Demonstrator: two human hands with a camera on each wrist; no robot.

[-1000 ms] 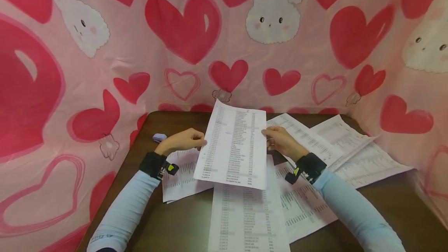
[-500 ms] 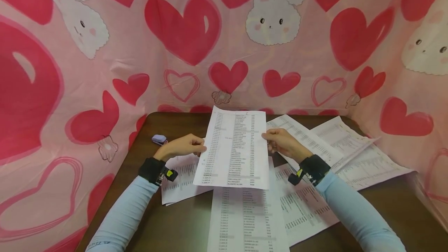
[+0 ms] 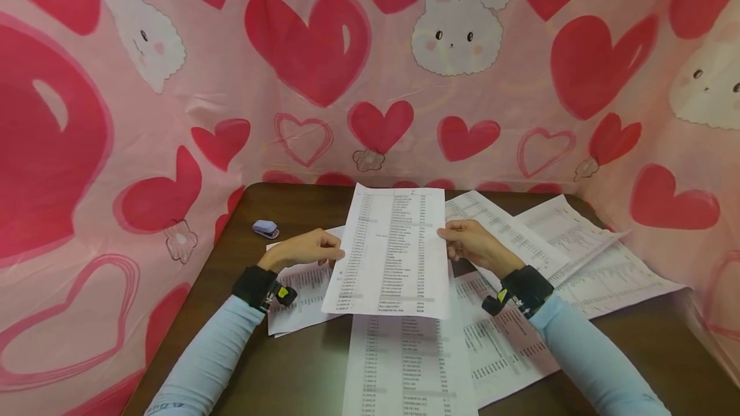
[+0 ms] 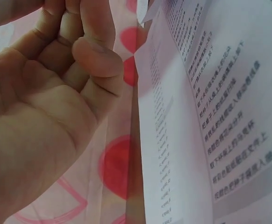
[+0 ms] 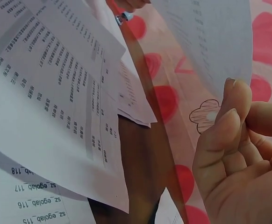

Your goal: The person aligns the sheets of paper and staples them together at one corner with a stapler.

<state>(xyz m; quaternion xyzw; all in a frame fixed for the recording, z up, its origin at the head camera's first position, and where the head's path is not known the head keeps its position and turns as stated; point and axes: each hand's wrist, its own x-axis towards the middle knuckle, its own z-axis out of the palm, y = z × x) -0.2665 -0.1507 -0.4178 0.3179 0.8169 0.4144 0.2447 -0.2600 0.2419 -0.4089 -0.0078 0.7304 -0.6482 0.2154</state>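
A printed sheet of paper (image 3: 387, 255) is held up above the table between my two hands, its face covered in rows of text. My left hand (image 3: 300, 250) pinches its left edge with thumb and fingers. At the right edge, my right hand (image 3: 476, 242) has the sheet between thumb and fingertips; the pinch also shows on the right hand (image 5: 248, 158) in the right wrist view. Curled fingers of the left hand (image 4: 42, 102) fill the left of its wrist view. Beneath the raised sheet, another printed page (image 3: 405, 371) lies lengthwise toward me.
Several printed sheets (image 3: 613, 275) overlap on the right of the dark wooden table (image 3: 289, 371). A smaller stack of papers (image 3: 300, 313) lies under the left hand. A small lavender stapler (image 3: 266, 228) sits at the back left. Pink heart-patterned cloth (image 3: 306, 50) surrounds the table.
Both hands have come down slightly with the sheet between them, and its top edge now sits lower. The papers on the table look unmoved.
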